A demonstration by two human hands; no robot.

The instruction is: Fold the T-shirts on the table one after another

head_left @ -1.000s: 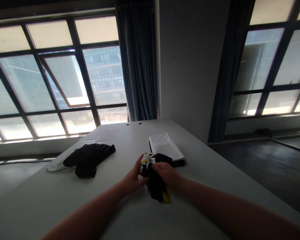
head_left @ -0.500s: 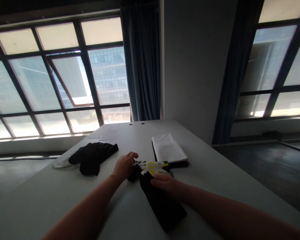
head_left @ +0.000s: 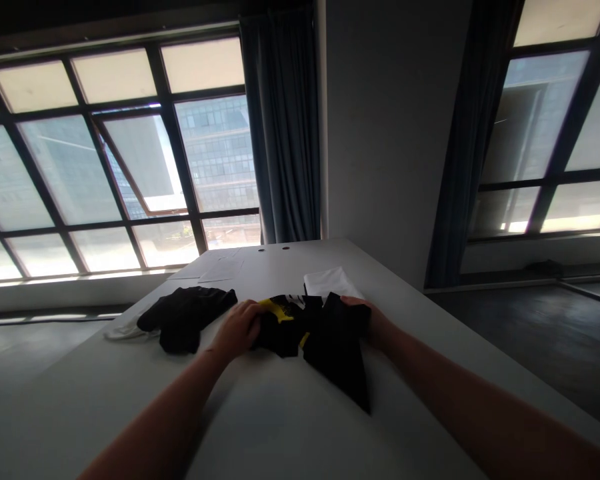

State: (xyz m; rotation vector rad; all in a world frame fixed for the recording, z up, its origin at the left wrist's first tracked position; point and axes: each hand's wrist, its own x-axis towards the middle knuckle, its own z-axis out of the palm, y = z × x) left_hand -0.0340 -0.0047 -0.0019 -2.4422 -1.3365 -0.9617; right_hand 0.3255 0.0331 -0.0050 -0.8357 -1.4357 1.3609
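Note:
A black garment (head_left: 330, 337) with yellow and white patterned parts is stretched between my two hands over the white table (head_left: 280, 427). My left hand (head_left: 239, 328) is closed on its left side, beside a yellow patch. At the upper right of the cloth, my right hand (head_left: 373, 320) grips a black fold, with most of its fingers hidden behind the fabric. One black corner hangs down toward me. Just behind the garment lies a folded white cloth (head_left: 326, 281), now partly covered from view. What kind of garment I hold cannot be made out.
A crumpled black garment (head_left: 183, 317) lies on the left of the table, with whitish material (head_left: 127, 329) under its edge. Thin pale sheets (head_left: 221, 267) lie farther back, near two dark round holes. A blue curtain (head_left: 283, 133) and a pillar stand beyond the table.
My right hand has moved up and to the right, lifting and spreading the black part of the garment. My left hand has shifted slightly left. The folded white cloth is now more hidden.

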